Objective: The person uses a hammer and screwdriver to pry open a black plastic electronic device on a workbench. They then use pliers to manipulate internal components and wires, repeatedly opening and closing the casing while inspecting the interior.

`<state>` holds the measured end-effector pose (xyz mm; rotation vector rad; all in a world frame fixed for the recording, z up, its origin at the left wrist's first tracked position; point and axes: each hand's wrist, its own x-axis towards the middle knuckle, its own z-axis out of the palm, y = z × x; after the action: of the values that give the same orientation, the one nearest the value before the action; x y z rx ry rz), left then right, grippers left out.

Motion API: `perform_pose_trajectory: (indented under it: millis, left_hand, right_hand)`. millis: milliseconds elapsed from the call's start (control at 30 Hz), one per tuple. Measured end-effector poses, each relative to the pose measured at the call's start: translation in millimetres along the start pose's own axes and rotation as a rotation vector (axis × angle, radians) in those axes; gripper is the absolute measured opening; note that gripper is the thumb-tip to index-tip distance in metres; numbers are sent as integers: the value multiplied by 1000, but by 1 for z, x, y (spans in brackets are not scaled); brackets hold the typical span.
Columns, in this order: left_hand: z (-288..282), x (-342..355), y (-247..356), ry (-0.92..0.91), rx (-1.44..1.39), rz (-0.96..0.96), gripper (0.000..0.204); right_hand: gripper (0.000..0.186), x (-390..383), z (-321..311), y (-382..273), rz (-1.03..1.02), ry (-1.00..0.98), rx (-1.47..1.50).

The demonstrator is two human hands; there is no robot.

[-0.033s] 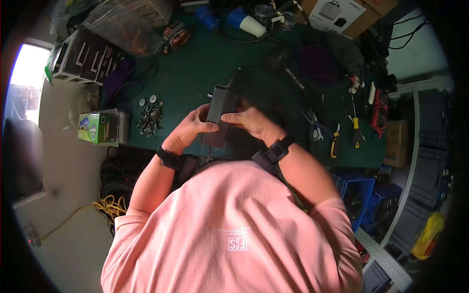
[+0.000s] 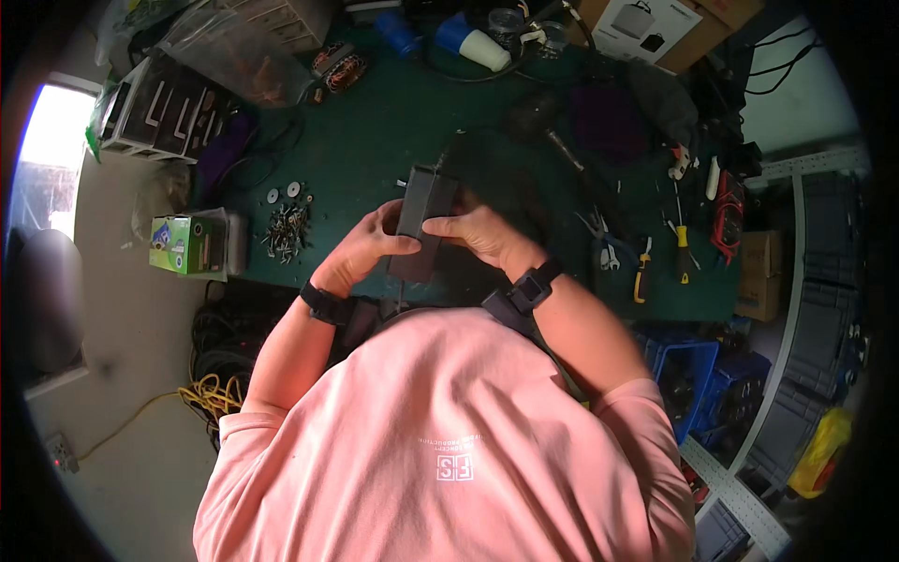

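Both my hands are closed round a dark grey rectangular box, held over the near part of the green bench. Its shape is long and slim, with thin cord-like pieces at its far and near ends; its exact kind is unclear. My left hand grips the left side, thumb lying across the near half. From the right, my right hand presses its thumb on the upper face. The fingers behind the box are hidden. A small shiny metal piece shows just beyond the left fingers.
Left on the bench lie a pile of screws and a green box. To the right are pliers, a yellow-handled screwdriver and a red meter. Blue plugs and a cardboard box stand behind.
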<state>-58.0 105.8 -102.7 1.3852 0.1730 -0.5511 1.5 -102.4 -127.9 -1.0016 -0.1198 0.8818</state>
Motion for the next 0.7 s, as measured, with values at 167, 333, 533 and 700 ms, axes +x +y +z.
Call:
perform_pose_trajectory:
  millis: [167,333,533,700]
  left_hand:
    - [9,-5,2,52,16,-16,81]
    - [16,-11,10,94,9,-27,82]
    - [17,-5,-4,115,80,105,88]
    - [0,2,-28,236,544,193,98]
  right_hand:
    - [62,2,1,7,-31,6,-25]
    - [61,-3,6,3,-77,14,-98]
    - [64,1,-6,5,-64,-10,-176]
    - [74,0,-16,12,23,6,-361]
